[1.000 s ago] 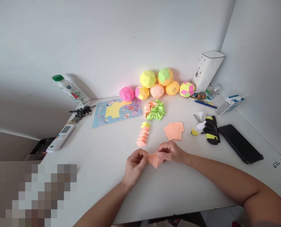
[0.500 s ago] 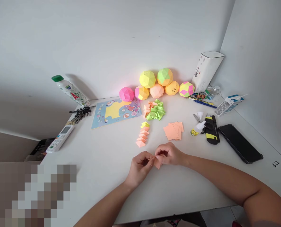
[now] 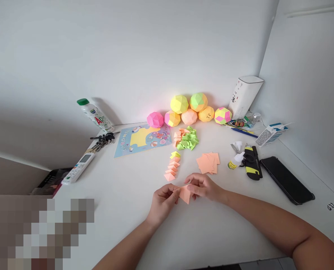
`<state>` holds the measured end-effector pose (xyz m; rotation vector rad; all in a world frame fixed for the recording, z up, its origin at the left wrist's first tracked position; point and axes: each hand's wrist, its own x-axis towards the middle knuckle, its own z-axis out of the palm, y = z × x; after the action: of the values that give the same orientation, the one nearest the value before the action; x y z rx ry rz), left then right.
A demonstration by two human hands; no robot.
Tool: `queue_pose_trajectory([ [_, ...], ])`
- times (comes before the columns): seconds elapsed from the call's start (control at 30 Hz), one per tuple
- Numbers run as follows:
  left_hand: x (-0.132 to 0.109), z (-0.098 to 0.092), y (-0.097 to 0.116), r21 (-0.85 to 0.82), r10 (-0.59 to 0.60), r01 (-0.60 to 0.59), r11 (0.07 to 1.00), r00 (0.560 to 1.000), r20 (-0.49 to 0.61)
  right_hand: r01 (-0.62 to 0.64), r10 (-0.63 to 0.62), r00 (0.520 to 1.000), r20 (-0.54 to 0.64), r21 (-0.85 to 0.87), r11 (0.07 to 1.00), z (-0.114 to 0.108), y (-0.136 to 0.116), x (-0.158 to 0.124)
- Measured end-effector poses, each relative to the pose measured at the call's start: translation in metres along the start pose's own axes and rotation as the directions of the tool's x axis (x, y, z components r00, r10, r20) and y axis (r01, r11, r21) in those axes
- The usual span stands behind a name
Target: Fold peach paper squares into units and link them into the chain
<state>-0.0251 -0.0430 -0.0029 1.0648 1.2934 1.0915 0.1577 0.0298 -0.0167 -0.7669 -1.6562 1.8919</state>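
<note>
Between my hands is a small peach paper square point(image 3: 185, 194), partly folded, one corner pointing down toward me. My left hand point(image 3: 166, 200) pinches its left side between thumb and fingers. At the right side, my right hand point(image 3: 202, 188) grips it with the thumb in front and the fingertips behind. Just beyond lies a row of folded peach paper pieces point(image 3: 170, 174) with a yellow folded piece point(image 3: 175, 154) at its far end. A stack of flat peach squares point(image 3: 207, 163) rests beyond my right hand.
Behind are a heap of green folded pieces point(image 3: 189, 141), several paper balls point(image 3: 189, 117) against the wall and a puzzle board point(image 3: 127, 142). To the right lie a glue bottle point(image 3: 235, 162), a cutter point(image 3: 251, 163) and a phone point(image 3: 287, 180); a remote point(image 3: 78, 168) lies left.
My right hand has shifted its grip slightly right, its fingers less bunched, and more of the paper's face shows. The camera view has tilted up a little.
</note>
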Motion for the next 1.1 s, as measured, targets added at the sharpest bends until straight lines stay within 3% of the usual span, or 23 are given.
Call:
queue_pose_trajectory([
  [0.23, 0.0026, 0.0024, -0.0024, -0.077, -0.008, -0.001, 0.997, 0.993, -0.116, 0.000, -0.002, 1.000, -0.028, -0.067, 0.998, 0.0013, 0.0007, -0.0003],
  [0.53, 0.0022, 0.0065, 0.0031, -0.094, -0.006, -0.002, 0.996, 0.996, -0.088, 0.043, -0.042, 0.999, 0.007, -0.091, 0.995, -0.0011, 0.0038, -0.0003],
  [0.67, 0.0023, 0.0052, 0.0027, -0.102, -0.011, 0.004, 0.995, 0.998, -0.069, -0.001, -0.005, 0.998, -0.067, -0.102, 0.995, -0.0037, 0.0017, -0.0002],
  [0.8, 0.0002, 0.0053, 0.0015, -0.093, -0.026, 0.028, 0.995, 0.999, 0.021, 0.026, -0.037, 0.992, -0.117, -0.090, 0.996, -0.0058, 0.0021, 0.0032],
  [0.93, -0.0012, 0.0063, -0.0008, -0.058, 0.011, -0.010, 0.998, 1.000, 0.007, 0.009, -0.008, 0.996, -0.091, 0.014, 1.000, -0.0064, 0.0054, 0.0065],
  [1.1, 0.0001, 0.0048, -0.0032, -0.069, 0.057, -0.058, 0.996, 0.998, -0.015, 0.020, -0.020, 0.999, -0.040, 0.006, 1.000, -0.0051, 0.0023, 0.0052],
])
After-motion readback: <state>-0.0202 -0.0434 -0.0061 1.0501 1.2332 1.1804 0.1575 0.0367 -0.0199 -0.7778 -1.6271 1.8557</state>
